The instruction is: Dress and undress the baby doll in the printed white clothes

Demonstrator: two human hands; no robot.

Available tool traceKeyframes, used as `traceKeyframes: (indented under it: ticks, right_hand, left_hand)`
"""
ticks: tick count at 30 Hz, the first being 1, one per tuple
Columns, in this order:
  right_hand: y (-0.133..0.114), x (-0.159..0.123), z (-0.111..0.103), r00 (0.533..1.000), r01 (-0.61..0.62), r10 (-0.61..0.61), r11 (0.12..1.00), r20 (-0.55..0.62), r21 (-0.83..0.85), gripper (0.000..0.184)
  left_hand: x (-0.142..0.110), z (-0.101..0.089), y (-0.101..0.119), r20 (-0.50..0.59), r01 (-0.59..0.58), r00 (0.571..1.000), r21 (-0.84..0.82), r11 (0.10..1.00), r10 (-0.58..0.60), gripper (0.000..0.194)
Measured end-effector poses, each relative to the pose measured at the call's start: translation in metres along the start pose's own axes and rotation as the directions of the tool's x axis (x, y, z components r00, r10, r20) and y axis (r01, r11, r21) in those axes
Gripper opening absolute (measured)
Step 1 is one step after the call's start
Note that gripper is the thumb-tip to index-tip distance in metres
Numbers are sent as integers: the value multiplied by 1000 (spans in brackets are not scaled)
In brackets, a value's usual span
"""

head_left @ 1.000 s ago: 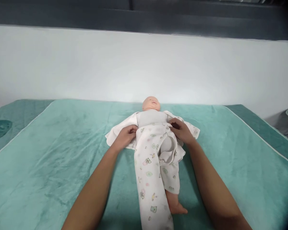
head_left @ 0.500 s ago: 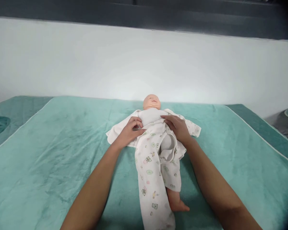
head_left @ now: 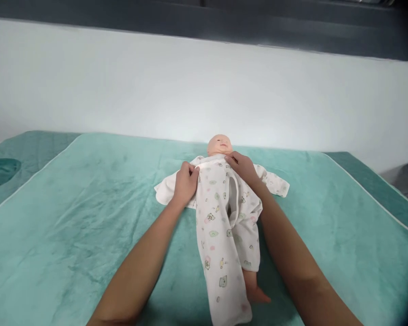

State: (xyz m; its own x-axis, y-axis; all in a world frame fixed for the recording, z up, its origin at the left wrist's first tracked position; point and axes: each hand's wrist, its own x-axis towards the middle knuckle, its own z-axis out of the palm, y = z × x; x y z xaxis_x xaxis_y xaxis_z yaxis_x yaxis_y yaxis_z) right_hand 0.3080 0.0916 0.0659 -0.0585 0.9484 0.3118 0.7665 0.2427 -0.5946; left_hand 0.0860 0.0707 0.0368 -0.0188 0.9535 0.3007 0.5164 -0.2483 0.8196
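Patterned pants cover the doll up to its neck, the left hand and the right hand both pinching the waistband

Lighting moderate, soft, a bit cool; source can't be pinned. Brightest patch is on the white wall, beyond both hands, falling to grey well out to either side. Overhang far past the hands is near black, detail mostly lost. Waistband between left hand and right hand washes out almost to plain white; prints on the printed garment just nearer than the hands read OK. Soft dark shadow on the green sheet inside each forearm, nearer than the hands. Foot nearer than right hand looks soft. Wide-lens stretch toward edges; corners well right of right hand go black.
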Motion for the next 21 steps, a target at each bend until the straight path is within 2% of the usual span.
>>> traceKeyframes:
  ticks: [4,7,9,11,13,16,18,21]
  right_hand:
    - [10,-22,1,985,-53,71,991,-155,122,27]
    - [19,-41,-3,965,-47,73,993,-253,105,23]
    - [25,-55,-7,967,-16,32,998,-253,63,21]
    - [30,-67,-11,978,4,4,999,-208,38,20]
    - [32,-78,-14,991,-26,34,997,-129,68,22]
    - [34,-87,-19,990,-137,127,964,58,229,25]
    - [35,-88,-23,969,-217,151,895,193,389,24]
    - [38,-87,-28,932,-317,123,731,341,604,26]
  left_hand:
    - [3,4,-6,-1,-85,996,125,989,86,15]
    - [-1,-1,-9,-2,-124,992,182,975,127,4]
    - [-5,-7,-11,67,-142,989,218,965,130,9]
    - [-10,-11,-11,201,-165,972,219,962,121,15]
    - [-13,-14,-9,337,-163,936,143,976,107,18]
    - [-14,-15,-4,486,-59,870,-56,997,79,28]
    - [-14,-17,-2,550,64,835,-158,985,34,38]
    - [-14,-20,2,580,226,814,-255,940,-39,47]
